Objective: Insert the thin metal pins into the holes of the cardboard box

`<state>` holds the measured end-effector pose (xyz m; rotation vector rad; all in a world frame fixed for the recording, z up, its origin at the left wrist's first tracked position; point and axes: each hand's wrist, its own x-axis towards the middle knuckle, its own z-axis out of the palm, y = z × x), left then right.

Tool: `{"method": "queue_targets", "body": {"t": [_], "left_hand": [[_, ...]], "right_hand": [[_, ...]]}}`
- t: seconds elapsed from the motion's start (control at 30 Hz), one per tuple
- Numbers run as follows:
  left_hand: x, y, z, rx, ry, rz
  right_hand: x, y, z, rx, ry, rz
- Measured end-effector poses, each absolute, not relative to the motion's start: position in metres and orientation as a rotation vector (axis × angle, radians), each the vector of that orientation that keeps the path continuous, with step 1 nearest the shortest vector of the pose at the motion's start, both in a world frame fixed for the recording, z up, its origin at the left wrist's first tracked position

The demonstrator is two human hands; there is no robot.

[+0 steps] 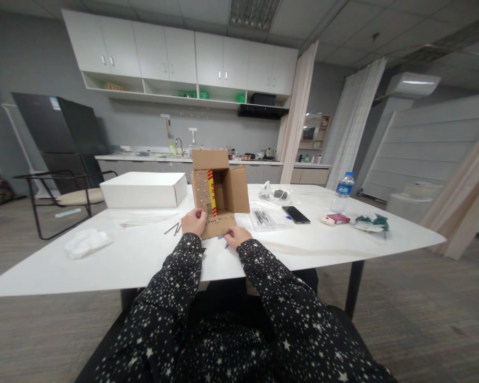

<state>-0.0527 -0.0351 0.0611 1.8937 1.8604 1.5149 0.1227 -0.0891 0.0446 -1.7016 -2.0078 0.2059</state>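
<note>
A brown cardboard box [222,187] lies on its side on the white table [143,255], its open mouth toward me, with a red and yellow strip inside. My left hand [194,221] grips the left edge of the box's lower flap. My right hand [237,235] rests at the flap's near right corner, fingers curled on a small dark object that I cannot make out. Several thin metal nails [173,229] lie on the table just left of my left hand.
A white flat box [143,190] stands behind left. Crumpled white tissue [87,242] lies near the left edge. To the right are a clear plastic bag [265,217], a black phone [296,214], a water bottle [343,192] and a green cloth [371,223]. A chair [64,197] stands left.
</note>
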Motion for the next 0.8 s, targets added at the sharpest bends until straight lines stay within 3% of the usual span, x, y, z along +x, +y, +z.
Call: {"method": "queue_targets", "body": {"t": [0.8], "left_hand": [[-0.0471, -0.0364, 0.0582, 2.132, 1.773, 1.398]], "right_hand": [[0.1211, -0.0841, 0.0409, -1.703, -2.008, 0.207]]}}
